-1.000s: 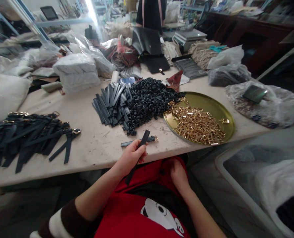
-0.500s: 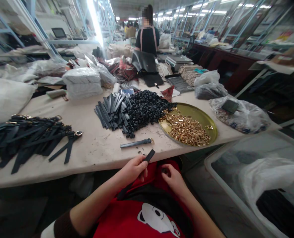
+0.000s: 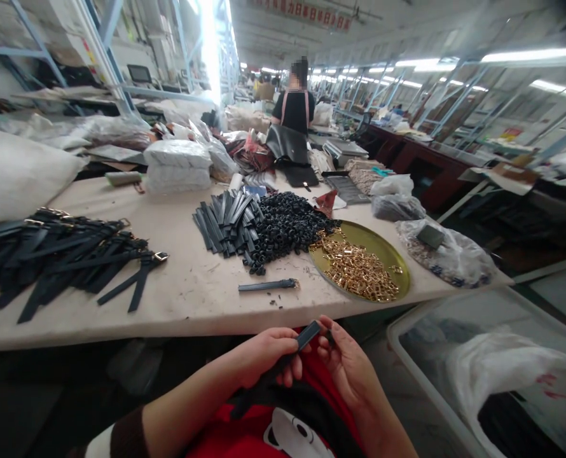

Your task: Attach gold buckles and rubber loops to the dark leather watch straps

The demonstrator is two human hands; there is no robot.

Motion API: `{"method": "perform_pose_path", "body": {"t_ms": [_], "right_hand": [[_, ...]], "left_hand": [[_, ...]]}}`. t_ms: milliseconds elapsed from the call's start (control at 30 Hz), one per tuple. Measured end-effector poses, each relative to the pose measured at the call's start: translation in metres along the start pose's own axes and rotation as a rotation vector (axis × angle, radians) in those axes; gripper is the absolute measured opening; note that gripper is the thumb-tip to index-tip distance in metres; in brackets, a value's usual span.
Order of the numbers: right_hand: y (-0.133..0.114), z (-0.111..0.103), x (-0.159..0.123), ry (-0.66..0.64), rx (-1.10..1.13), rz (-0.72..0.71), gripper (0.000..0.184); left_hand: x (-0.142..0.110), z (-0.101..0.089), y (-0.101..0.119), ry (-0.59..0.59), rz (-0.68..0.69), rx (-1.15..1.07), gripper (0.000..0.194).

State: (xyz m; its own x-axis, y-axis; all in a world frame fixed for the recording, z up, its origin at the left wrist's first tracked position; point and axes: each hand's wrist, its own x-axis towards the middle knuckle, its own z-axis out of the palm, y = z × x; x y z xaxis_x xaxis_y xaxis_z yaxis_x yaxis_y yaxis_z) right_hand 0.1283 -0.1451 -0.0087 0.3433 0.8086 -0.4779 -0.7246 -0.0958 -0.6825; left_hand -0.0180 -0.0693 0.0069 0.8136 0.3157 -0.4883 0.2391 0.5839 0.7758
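My left hand [image 3: 274,353] is closed on a black strap [image 3: 308,336], whose squared end points up and to the right. Close to that end, the fingers of my right hand [image 3: 352,364] pinch a small dark piece [image 3: 330,337] that looks like a strap loop, partly hidden by the fingers. A black strap with a gold buckle [image 3: 268,285] lies on the table just beyond my hands. Farther back are a stack of flat black straps [image 3: 226,221] and a heap of small black loops [image 3: 292,222]. Gold buckles [image 3: 359,270] fill part of a round gold tray [image 3: 383,236].
Buckled black straps [image 3: 68,254] are piled at the left of the table [image 3: 187,299]. Plastic-wrapped bundles [image 3: 178,165] and a bag of small pieces [image 3: 448,254] stand around. A white bin [image 3: 397,343] is at my right. A person [image 3: 295,105] stands beyond the table.
My right hand has come up and left to the strap's end, with the small dark piece in its fingers. My left hand has shifted right with the strap. The camera view has tilted up.
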Motion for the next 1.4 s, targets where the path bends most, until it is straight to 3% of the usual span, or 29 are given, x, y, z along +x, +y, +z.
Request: {"method": "perform_pose_path", "body": {"t_ms": [233, 533, 667, 867, 1100, 1267, 1400], "right_hand": [[0.006, 0.015, 0.007, -0.022, 0.004, 0.065, 0.016], [0.0, 0.017, 0.017, 0.024, -0.096, -0.045, 0.03], [-0.001, 0.02, 0.03, 0.064, -0.204, -0.112, 0.032], [-0.002, 0.016, 0.054, 0.092, -0.381, -0.182, 0.035], [-0.005, 0.018, 0.079, 0.045, -0.343, -0.131, 0.037], [-0.011, 0.019, 0.094, 0.028, -0.148, -0.043, 0.03], [-0.009, 0.014, 0.104, 0.102, -0.31, -0.144, 0.028]], "left_hand": [[-0.002, -0.008, -0.001, 0.056, 0.04, 0.012, 0.023], [0.008, -0.012, 0.013, 0.029, 0.0, -0.033, 0.018], [0.023, -0.01, 0.019, 0.036, 0.071, 0.199, 0.016], [0.047, -0.018, 0.022, 0.291, 0.148, 0.642, 0.025], [0.07, -0.024, 0.038, 0.206, 0.179, 0.655, 0.031], [0.081, -0.028, 0.043, 0.333, 0.196, 0.807, 0.032], [0.084, -0.033, 0.04, 0.363, 0.214, 0.93, 0.031]]}}
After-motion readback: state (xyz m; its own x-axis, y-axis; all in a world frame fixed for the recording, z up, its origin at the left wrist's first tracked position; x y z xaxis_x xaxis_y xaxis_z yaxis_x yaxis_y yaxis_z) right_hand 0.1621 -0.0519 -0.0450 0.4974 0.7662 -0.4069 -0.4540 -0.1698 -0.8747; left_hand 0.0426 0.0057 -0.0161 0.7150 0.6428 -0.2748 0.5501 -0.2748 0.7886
